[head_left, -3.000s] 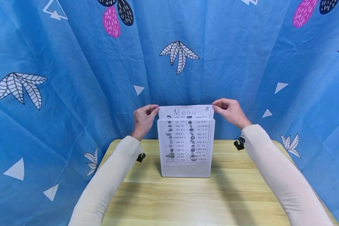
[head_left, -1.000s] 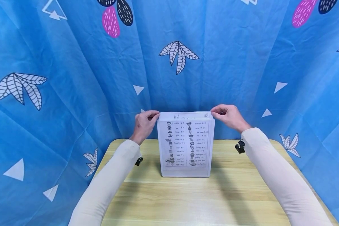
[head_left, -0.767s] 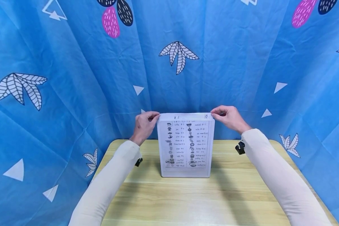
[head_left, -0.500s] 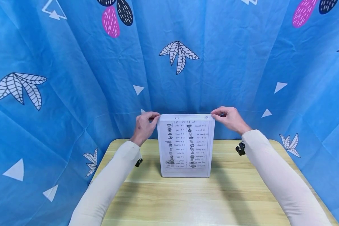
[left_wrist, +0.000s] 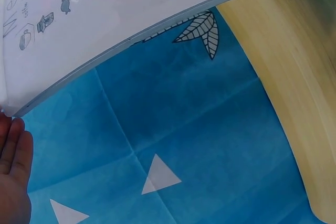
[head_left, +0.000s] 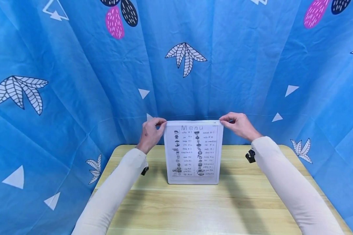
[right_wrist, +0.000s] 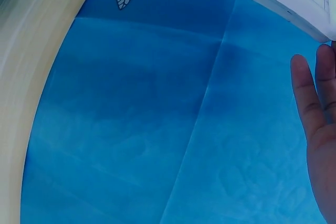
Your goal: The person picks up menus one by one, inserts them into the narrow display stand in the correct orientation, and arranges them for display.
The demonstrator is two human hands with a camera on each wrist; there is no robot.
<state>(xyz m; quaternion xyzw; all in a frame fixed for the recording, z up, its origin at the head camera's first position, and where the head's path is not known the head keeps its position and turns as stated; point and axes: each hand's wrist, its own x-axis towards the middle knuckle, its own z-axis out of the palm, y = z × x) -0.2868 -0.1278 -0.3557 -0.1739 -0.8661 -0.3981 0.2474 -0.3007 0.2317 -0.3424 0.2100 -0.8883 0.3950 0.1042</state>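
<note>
A handwritten paper menu with small food drawings sits almost fully inside an upright clear sign holder on the table. Only a narrow strip of the sheet shows above the holder's top edge. My left hand pinches the sheet's top left corner between thumb and index finger. At the opposite top corner, my right hand pinches it the same way. In the left wrist view the holder's side edge runs close to the fingers. The right wrist view shows two extended fingers just below the holder's corner.
The holder stands on a light wood-grain table with rounded far corners. Behind and along both sides hangs a blue patterned curtain. Black wrist cameras are strapped on both wrists, below cream sleeves.
Both hands have moved down with the menu, which has slid deeper into the holder. The "Menu" heading, above the holder's edge earlier, is now behind its front panel. The holder has stayed put.
</note>
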